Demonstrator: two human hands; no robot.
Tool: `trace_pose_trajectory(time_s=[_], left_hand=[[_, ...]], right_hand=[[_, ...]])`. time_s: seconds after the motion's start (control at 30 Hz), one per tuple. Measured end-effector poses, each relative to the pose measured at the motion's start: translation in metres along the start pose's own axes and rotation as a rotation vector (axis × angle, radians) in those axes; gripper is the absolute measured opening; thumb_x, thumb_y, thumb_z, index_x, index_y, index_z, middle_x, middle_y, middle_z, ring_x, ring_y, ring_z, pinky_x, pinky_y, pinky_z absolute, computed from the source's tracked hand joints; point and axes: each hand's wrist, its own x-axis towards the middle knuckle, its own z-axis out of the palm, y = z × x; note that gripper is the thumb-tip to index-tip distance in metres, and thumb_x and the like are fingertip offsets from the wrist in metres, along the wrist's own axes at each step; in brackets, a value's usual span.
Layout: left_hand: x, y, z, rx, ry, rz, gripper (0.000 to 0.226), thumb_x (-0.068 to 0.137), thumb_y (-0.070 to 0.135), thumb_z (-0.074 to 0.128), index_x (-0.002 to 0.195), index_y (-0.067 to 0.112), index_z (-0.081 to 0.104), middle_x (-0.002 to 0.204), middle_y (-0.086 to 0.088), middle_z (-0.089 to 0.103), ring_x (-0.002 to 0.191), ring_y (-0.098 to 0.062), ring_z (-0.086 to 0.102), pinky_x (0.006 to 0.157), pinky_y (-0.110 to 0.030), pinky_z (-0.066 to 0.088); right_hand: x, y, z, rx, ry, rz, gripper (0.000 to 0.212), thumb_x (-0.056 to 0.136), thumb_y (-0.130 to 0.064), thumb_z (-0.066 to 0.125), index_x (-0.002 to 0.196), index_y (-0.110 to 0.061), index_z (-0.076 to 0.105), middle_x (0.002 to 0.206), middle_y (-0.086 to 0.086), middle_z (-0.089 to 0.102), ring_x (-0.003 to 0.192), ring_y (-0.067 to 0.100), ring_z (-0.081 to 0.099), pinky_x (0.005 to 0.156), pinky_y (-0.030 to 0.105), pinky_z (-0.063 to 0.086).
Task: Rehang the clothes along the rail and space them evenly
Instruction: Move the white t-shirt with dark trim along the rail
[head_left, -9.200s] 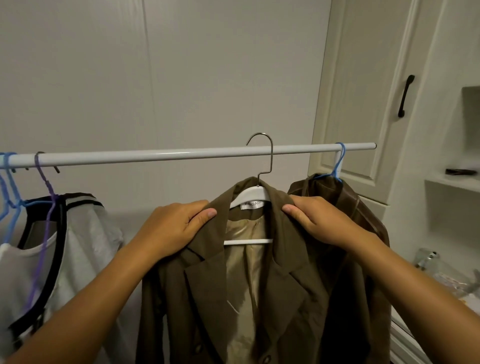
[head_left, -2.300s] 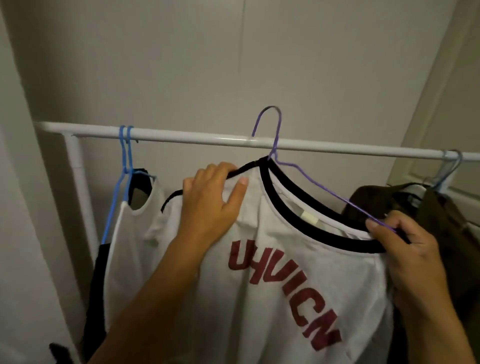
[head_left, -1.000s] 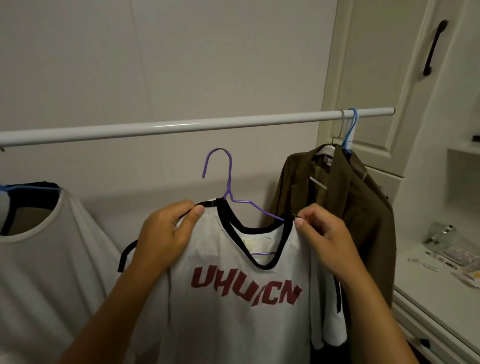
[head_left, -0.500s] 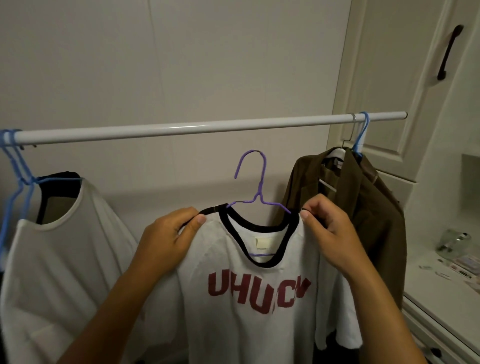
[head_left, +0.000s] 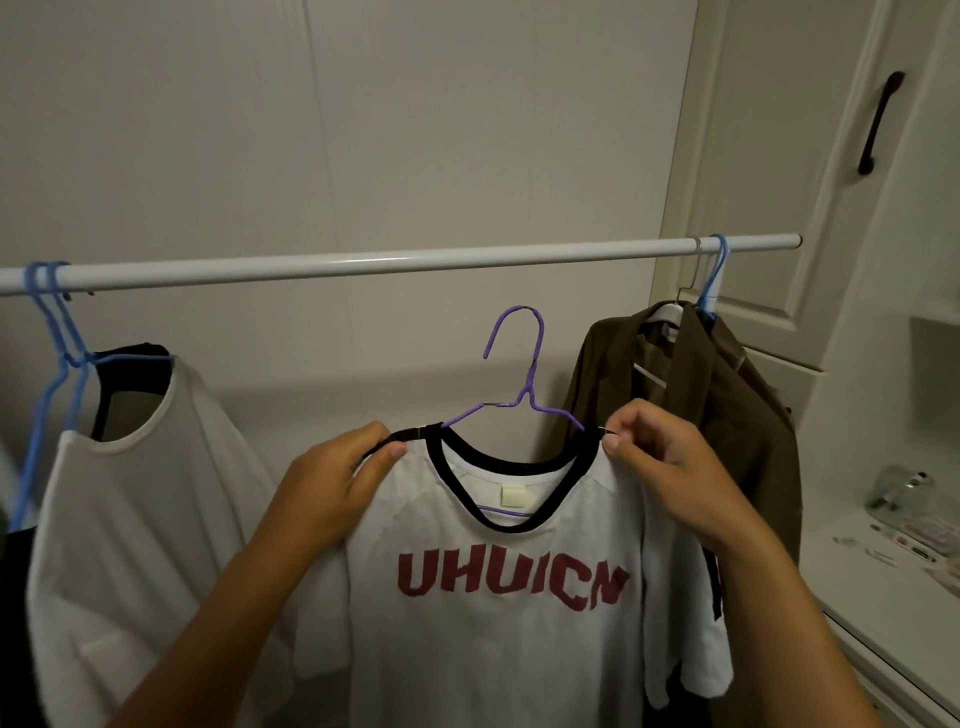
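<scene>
Holding the lettered T-shirt (head_left: 509, 623) up at centre frame, both grips are busy. The left grip (head_left: 337, 488) curls round the black-trimmed shoulder, and the right grip (head_left: 670, 467) pinches the other shoulder right at the tip of the purple hanger (head_left: 524, 364). That hook sits below the rail (head_left: 389, 260), not on it, so this shirt is in mid-air.

Over at the right end, two brown jackets (head_left: 727, 415) hang pressed together, a metal hook and a blue hook (head_left: 716, 270) side by side. At the left edge, a white shirt (head_left: 145, 493) and something dark behind it hang from a pair of blue hangers (head_left: 52, 312) bunched close.

Between those two clusters the rail carries no hanger. My read is halfway at best: this shirt needs hooking on near the middle, and then both bunched pairs need spreading out.
</scene>
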Motion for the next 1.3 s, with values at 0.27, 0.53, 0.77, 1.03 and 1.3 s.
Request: trace_pose_trajectory(time_s=[0.27, 0.53, 0.77, 1.03, 1.3], left_hand=[[-0.002, -0.001, 0.002, 0.054, 0.100, 0.044, 0.034, 0.099, 0.052, 0.041, 0.079, 0.028, 0.053, 0.061, 0.010, 0.057, 0.055, -0.007, 0.056, 0.052, -0.029, 0.048], [-0.003, -0.003, 0.000, 0.023, 0.160, 0.012, 0.025, 0.100, 0.040, 0.050, 0.080, 0.026, 0.056, 0.061, 0.011, 0.056, 0.067, -0.013, 0.060, 0.053, -0.014, 0.041], [-0.006, -0.004, -0.004, -0.100, 0.108, -0.031, 0.023, 0.101, 0.038, 0.052, 0.082, 0.027, 0.057, 0.079, 0.010, 0.063, 0.070, -0.013, 0.061, 0.054, -0.014, 0.041], [-0.010, -0.017, -0.006, -0.123, 0.080, -0.045, 0.025, 0.101, 0.041, 0.048, 0.083, 0.027, 0.058, 0.083, 0.010, 0.060, 0.074, -0.013, 0.059, 0.059, -0.013, 0.040], [-0.009, -0.027, -0.007, -0.325, 0.113, -0.155, 0.022, 0.104, 0.028, 0.050, 0.088, 0.016, 0.061, 0.085, 0.002, 0.061, 0.077, -0.008, 0.059, 0.070, -0.015, 0.046]], right_hand=[[0.002, 0.002, -0.005, -0.080, -0.014, -0.046, 0.006, 0.099, -0.019, 0.063, 0.097, -0.020, 0.069, 0.083, 0.004, 0.066, 0.081, 0.014, 0.065, 0.076, 0.025, 0.055], [0.005, 0.014, -0.014, -0.211, -0.025, -0.066, 0.011, 0.099, -0.029, 0.062, 0.103, -0.027, 0.073, 0.098, -0.011, 0.072, 0.095, 0.006, 0.068, 0.083, 0.026, 0.056], [0.010, 0.015, -0.016, -0.246, -0.037, -0.073, 0.017, 0.103, -0.028, 0.055, 0.091, -0.023, 0.066, 0.091, -0.011, 0.066, 0.088, 0.009, 0.063, 0.075, 0.025, 0.049], [0.013, 0.021, -0.017, -0.168, 0.028, -0.038, 0.017, 0.102, -0.024, 0.058, 0.089, -0.019, 0.069, 0.088, -0.008, 0.067, 0.086, 0.010, 0.064, 0.076, 0.025, 0.049], [0.011, 0.025, -0.015, -0.050, 0.014, 0.028, 0.020, 0.102, -0.027, 0.059, 0.089, -0.016, 0.069, 0.090, 0.009, 0.067, 0.085, 0.021, 0.062, 0.078, 0.032, 0.048]])
